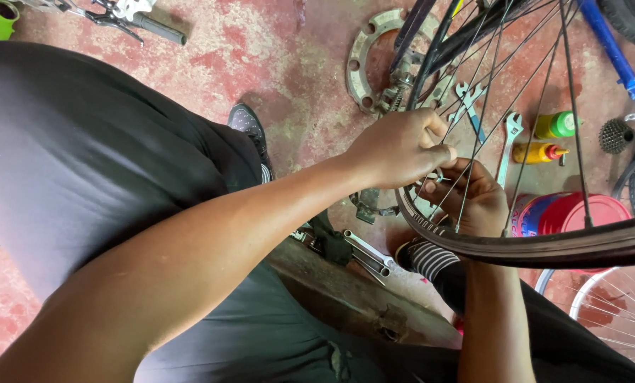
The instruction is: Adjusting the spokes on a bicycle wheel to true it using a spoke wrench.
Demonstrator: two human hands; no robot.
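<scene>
A: Knees first, nearest the camera — the person sits low in dark trousers [83, 163], forearms stretched out over them toward a bicycle wheel [544, 245].

B: Left hand?

A: Left hand [402, 145] comes in from above, fingers [438, 138] curled tight and pinched on something small among the spokes [488, 92]. What exactly is pinched, cannot tell; it is hidden behind the knuckles.

B: And the right?

A: Right hand [473, 202] sits just under the left, inside the rim, fingers bent around a spoke close to where it meets the rim. The two hands nearly touch. The wheel's tyre runs as a dark arc across the right side, just in front of the right wrist.

B: Floor?

A: Worn red floor [261, 50]. Below the hands, a cluster of metal tools [363, 252] beside a striped sock [424, 259]. A dark shoe [250, 124] further left. Behind the spokes: a red tub [580, 213], two spanners [509, 145], an orange bottle [537, 152] and a green-capped yellow bottle [555, 125] side by side. Farther back, a round metal ring with holes [363, 60], a blue bicycle frame tube [612, 50], and a handlebar grip [158, 28] at top left.
</scene>
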